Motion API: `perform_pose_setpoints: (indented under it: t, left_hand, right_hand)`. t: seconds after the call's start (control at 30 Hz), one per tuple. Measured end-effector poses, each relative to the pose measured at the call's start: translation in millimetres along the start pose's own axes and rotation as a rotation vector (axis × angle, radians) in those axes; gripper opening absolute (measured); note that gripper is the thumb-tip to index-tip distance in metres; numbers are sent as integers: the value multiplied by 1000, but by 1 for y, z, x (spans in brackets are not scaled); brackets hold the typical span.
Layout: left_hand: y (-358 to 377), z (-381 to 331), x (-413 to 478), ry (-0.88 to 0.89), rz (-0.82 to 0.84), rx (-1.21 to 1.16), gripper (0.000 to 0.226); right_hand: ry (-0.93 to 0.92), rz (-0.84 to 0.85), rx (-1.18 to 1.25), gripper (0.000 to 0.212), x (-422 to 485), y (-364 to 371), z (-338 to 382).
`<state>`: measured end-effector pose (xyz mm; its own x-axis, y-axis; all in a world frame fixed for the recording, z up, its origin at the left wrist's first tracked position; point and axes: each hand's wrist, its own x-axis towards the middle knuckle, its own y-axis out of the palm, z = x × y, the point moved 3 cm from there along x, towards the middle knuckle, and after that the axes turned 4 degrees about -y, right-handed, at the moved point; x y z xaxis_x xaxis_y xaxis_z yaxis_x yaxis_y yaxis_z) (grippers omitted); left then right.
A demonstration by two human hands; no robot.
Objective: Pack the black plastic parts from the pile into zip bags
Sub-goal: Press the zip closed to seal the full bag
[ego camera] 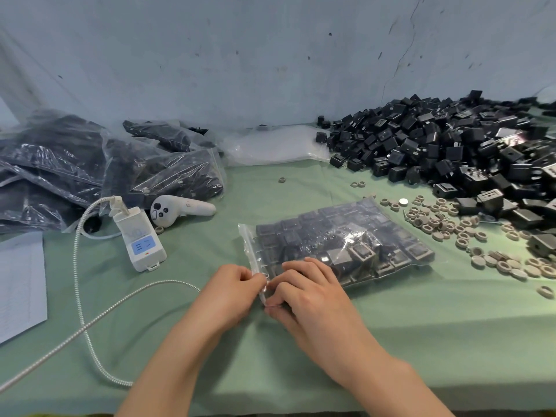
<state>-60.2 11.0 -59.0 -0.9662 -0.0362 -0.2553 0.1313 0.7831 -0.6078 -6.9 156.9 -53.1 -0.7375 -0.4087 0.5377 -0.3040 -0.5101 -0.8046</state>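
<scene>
Between the two hands, on the green cloth (421,332), a filled zip bag (340,236) is lying flat, with its seal strip running along the edge nearest the left hand (231,291) and its body stretching away beyond the right hand (307,293). The left hand is pinching the near end of the strip with curled fingers and thumb. The right hand is gripping the same end just beside it, its bent fingers resting partly on the bag. Whether the strip under the fingers is already pressed closed is hard to tell. Black plastic parts (400,251) are showing through the clear film in rough rows.

Far beyond the right hand, the loose pile (436,145) of the same parts is spreading against the wall. Closer on that side, beige rings (445,224) are lying scattered just beside the bag. Straight ahead of both hands, a flat stack of empty bags (276,144) is resting near the wall. Beyond the left hand, a white controller (180,209) and a white device (141,236) with a blue screen are lying side by side, with the device's cable (78,266) looping toward the person. Farther out, filled bags (90,167) are heaped together, and a paper sheet (21,284) is lying at the cloth's edge
</scene>
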Motion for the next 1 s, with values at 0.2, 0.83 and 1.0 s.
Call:
perform_pose_setpoints:
  t: [0.2, 0.83, 1.0]
  left_hand:
    - [-1, 6, 19, 4, -100, -39, 25]
    - [-13, -10, 69, -35, -328, -82, 50]
    - [-15, -8, 64, -92, -233, -35, 47]
  right_hand:
    - [51, 71, 8, 16, 3, 1, 2]
    - [65, 177, 97, 28, 6, -2, 2]
    - [86, 139, 72, 24, 2, -1, 3]
